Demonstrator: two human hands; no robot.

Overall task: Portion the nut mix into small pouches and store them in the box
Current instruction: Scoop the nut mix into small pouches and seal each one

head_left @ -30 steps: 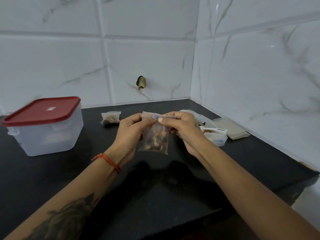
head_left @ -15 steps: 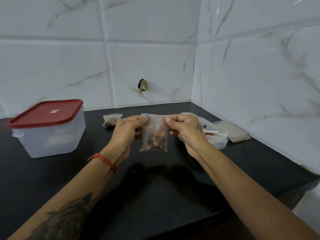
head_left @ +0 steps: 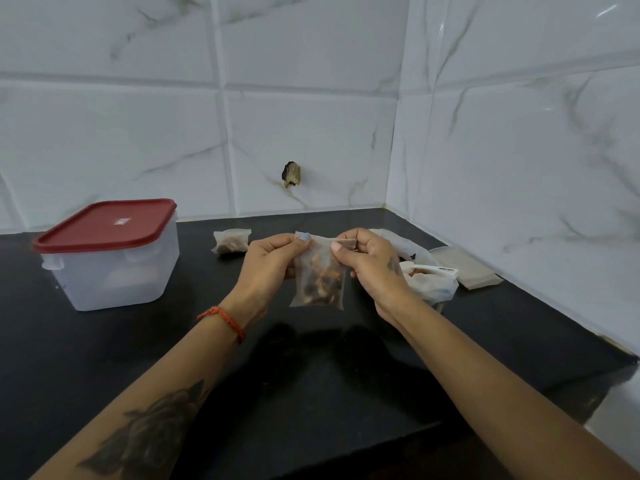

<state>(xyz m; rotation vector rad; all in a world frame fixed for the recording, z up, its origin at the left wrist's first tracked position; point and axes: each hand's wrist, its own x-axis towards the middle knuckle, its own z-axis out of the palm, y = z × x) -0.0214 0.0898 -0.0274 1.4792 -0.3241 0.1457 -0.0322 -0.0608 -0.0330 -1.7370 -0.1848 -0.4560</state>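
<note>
Box, red lid on, at worktop left; filled pouch behind. Left hand and right hand fingers pinch top corners of nut pouch, held above worktop; nut-mix bag right

A home kitchen corner: glossy white marble-look wall tiles meet at a corner behind the grip, above a polished black stone surface. Left of the grip stands a red-lidded plastic food box.
</note>
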